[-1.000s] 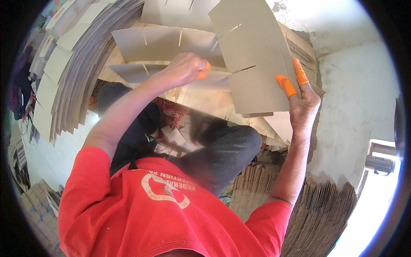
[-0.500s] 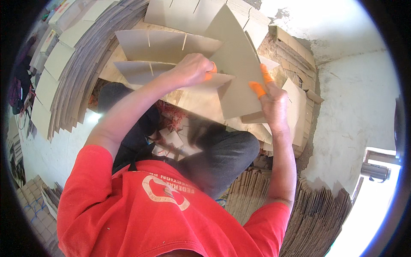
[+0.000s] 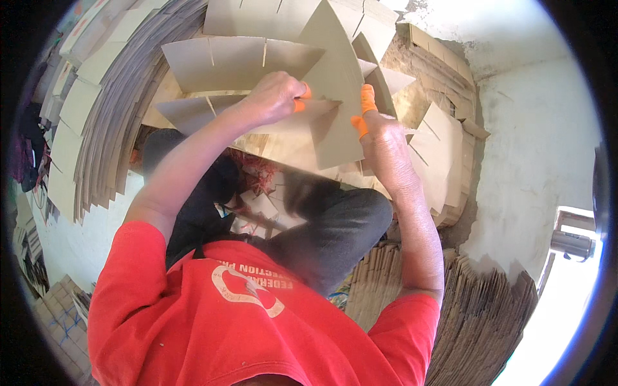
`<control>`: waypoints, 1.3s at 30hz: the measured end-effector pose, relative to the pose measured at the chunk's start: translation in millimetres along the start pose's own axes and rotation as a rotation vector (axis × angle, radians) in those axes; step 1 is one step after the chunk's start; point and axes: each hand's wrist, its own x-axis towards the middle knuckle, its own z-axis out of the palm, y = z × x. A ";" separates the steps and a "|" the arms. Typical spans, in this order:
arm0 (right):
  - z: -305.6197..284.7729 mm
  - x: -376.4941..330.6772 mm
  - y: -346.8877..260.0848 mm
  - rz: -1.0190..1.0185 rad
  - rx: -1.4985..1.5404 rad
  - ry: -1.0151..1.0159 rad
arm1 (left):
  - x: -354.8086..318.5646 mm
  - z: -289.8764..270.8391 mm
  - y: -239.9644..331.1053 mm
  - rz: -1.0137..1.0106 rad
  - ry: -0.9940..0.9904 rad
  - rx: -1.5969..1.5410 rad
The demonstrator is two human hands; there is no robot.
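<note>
Right hand, with orange finger covers, grasps the right edge of an upright slotted cardboard panel whose long axis runs near to far, tilting left at its far tip. Left hand is clenched on a flat cardboard strip that lies left to right and meets the upright panel crosswise, just left of the right hand. A second slotted strip stands beyond it, further off. The crossing point lies between the two hands, slightly nearer the left. Stacked flat cardboard sheets line the left side; more stacks stand near right.
</note>
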 end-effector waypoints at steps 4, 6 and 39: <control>-9.6 -9.1 -6.9 -0.028 -0.008 0.041 | -2.2 -8.2 -4.9 -0.022 -0.028 -0.117; 5.6 -15.4 0.3 -0.128 -0.010 0.032 | -2.5 -6.8 1.3 -0.052 -0.086 -0.155; 8.6 -222.0 285.0 1.011 -0.176 0.596 | -30.6 -35.2 9.1 -0.037 0.101 0.081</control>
